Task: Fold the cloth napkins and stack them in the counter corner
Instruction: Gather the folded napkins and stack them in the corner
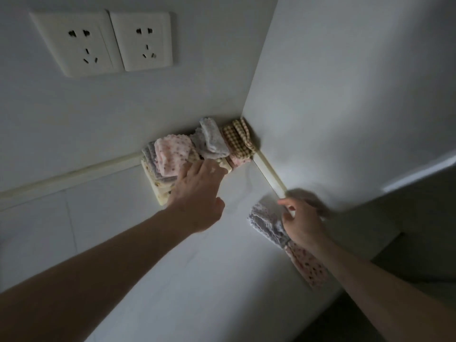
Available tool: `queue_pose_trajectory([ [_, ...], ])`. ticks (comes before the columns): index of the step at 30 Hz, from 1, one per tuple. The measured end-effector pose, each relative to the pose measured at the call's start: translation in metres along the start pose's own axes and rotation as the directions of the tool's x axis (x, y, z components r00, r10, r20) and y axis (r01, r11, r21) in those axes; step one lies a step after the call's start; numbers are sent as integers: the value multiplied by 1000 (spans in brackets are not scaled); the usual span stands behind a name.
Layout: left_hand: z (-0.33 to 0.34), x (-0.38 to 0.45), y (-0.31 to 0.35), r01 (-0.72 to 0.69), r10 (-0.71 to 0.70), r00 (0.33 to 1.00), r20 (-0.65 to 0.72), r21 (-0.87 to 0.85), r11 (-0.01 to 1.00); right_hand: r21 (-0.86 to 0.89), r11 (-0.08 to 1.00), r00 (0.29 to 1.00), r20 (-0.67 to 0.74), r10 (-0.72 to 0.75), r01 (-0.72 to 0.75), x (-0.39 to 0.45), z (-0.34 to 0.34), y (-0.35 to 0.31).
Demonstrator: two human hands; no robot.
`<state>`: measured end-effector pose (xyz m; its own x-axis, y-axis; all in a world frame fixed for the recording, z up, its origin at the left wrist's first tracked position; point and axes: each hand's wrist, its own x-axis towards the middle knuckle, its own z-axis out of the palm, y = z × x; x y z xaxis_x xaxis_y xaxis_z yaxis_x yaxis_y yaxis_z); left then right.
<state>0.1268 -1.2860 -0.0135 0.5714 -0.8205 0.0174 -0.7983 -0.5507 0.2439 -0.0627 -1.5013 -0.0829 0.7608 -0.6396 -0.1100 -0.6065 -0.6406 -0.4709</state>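
A pile of folded cloth napkins (172,154) sits in the counter corner: pink dotted, grey, cream and a brown checked one (238,135) against the side wall. My left hand (197,193) reaches into the pile, fingertips on the front napkins; whether it grips one is hidden. My right hand (303,223) rests on a grey napkin (265,222) near the counter's right edge, fingers loosely spread. A pink dotted napkin (308,267) lies partly under my right wrist.
White counter (197,267) meets two white walls, with a cream sealing strip (270,174) along the joint. Two wall sockets (103,43) are mounted on the back wall, upper left. The counter's right edge drops off to a dark floor (340,317).
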Motion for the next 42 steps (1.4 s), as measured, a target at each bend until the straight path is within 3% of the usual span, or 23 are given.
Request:
queue_pose_trajectory([
  [5,24,-37,32,-52,67,993,98,-153,987,-177,984,1000,-10,-12,10,-42,16,24],
  [8,40,-48,41,-64,99,977,187,-185,981,-265,953,989,40,-141,147,-49,32,7],
  [11,51,-53,45,-46,104,958,267,-216,975,-202,932,953,115,-282,300,-53,44,-19],
  [13,59,-56,46,-10,90,933,349,-224,974,-168,937,951,99,-294,307,-54,45,-25],
  [18,78,-68,45,128,23,875,484,-277,952,-133,989,997,-43,64,-69,-66,17,1],
  [23,78,-77,44,190,-36,881,471,-283,940,-158,934,937,94,338,-321,-89,-18,36],
  [26,78,-78,39,292,-107,870,481,-329,898,-170,907,887,205,415,-385,-92,-22,43],
  [31,78,-74,38,504,-192,786,588,-428,750,-164,904,847,317,427,-394,-89,-10,26],
  [34,83,-71,32,518,-198,804,561,-496,697,-26,902,839,355,412,-432,-75,1,4],
  [37,67,-63,25,502,-263,857,443,-603,620,213,862,875,273,399,-460,-45,9,-21],
  [42,24,-39,9,439,-383,876,291,-812,386,621,620,867,227,444,-480,26,3,-63],
])
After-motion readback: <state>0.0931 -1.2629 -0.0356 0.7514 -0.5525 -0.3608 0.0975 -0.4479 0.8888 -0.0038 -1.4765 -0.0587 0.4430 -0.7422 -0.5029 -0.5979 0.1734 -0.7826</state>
